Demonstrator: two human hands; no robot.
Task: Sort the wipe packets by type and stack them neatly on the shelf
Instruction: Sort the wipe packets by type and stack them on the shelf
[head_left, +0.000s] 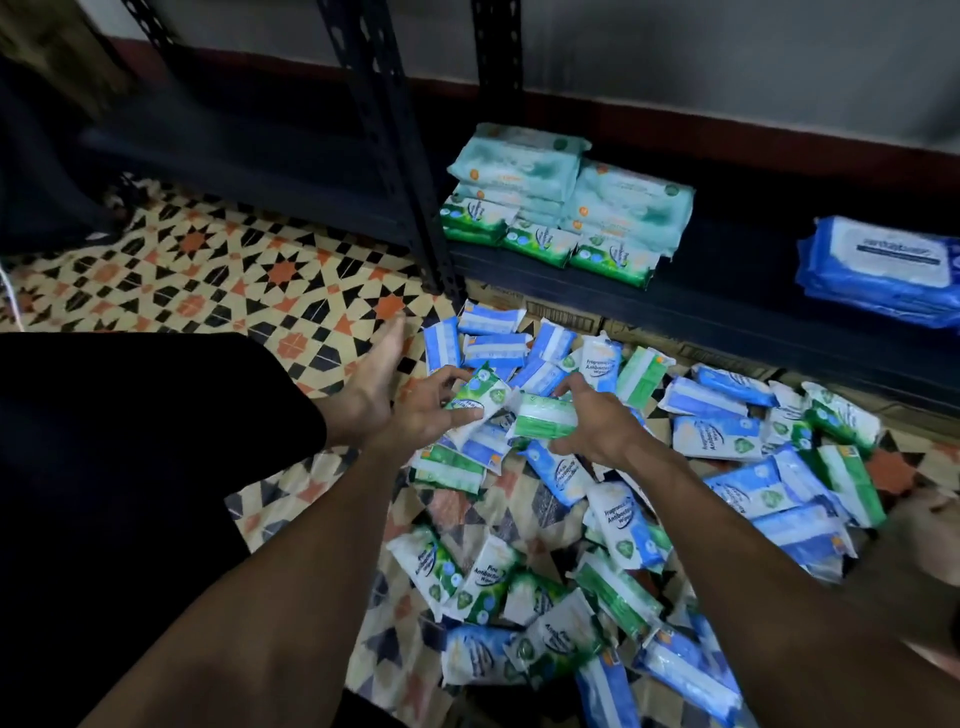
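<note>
Several small green and blue wipe packets (613, 519) lie scattered in a heap on the patterned floor. My left hand (415, 410) grips a green-and-white packet (475, 397) just above the heap. My right hand (592, 421) holds another green-and-white packet (543, 415) right beside it, thumb under and fingers over it. On the low dark shelf (727, 306) stand stacks of pale teal packs (519, 161) with small green packets (540, 241) lined in front. A stack of large blue packs (883, 270) sits at the shelf's right.
The shelf's black metal uprights (395, 156) stand just left of the stacks. A bare foot (382, 353) rests on the tiles next to the heap. My dark-clothed knee (130, 441) fills the left. Cardboard (545, 306) lies under the shelf edge.
</note>
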